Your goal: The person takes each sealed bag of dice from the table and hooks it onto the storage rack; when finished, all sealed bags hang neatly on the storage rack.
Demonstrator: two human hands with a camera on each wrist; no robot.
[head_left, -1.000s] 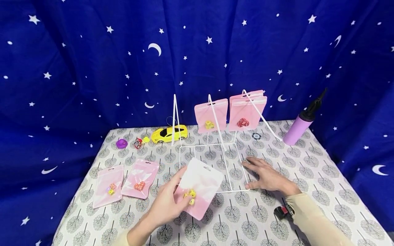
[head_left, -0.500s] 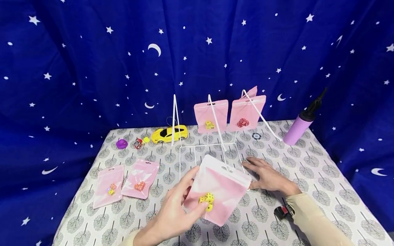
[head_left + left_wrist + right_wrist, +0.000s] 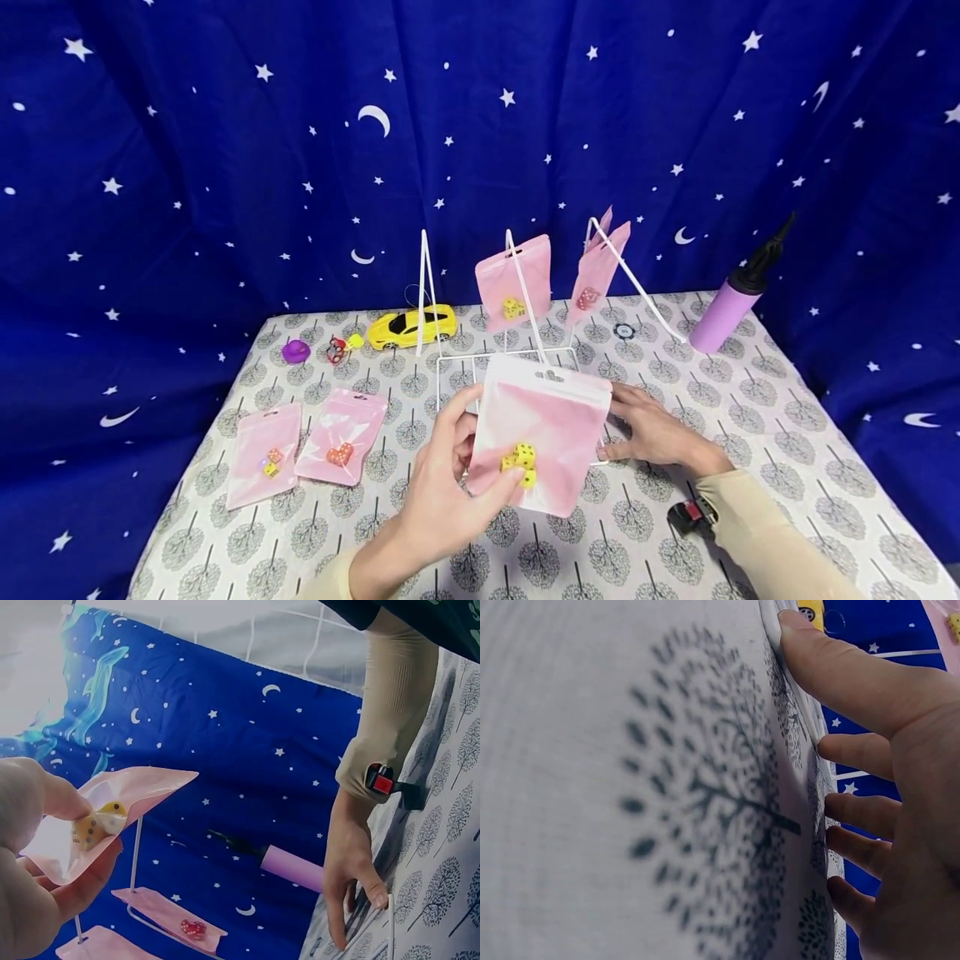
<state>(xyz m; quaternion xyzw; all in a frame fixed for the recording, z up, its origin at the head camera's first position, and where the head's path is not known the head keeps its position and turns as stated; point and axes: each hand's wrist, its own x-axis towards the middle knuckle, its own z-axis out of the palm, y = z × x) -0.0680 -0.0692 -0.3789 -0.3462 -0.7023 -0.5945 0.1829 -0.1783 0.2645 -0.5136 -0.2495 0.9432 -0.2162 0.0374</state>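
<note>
My left hand pinches a pink zip bag with yellow dice inside, thumb in front over the dice and fingers behind. It is held up in front of a white wire display rack, hiding part of the rack's base. The hang hole points up, just below the tip of the middle prong. My right hand rests at the base's right front corner, fingers spread on the cloth; in the right wrist view the thumb touches the wire. On the middle prong hangs a pink bag; two more bags hang on the right prong.
Two pink bags with dice, one at far left and one beside it, lie on the cloth. Behind are a purple object, a yellow toy car, a poker chip and a purple hand pump. A blue curtain hangs behind.
My left hand has carried the bag rightward and then up toward the middle prong, turning it more upright. The hanging bags on the right prong have swung edge-on. My right hand stays put.
</note>
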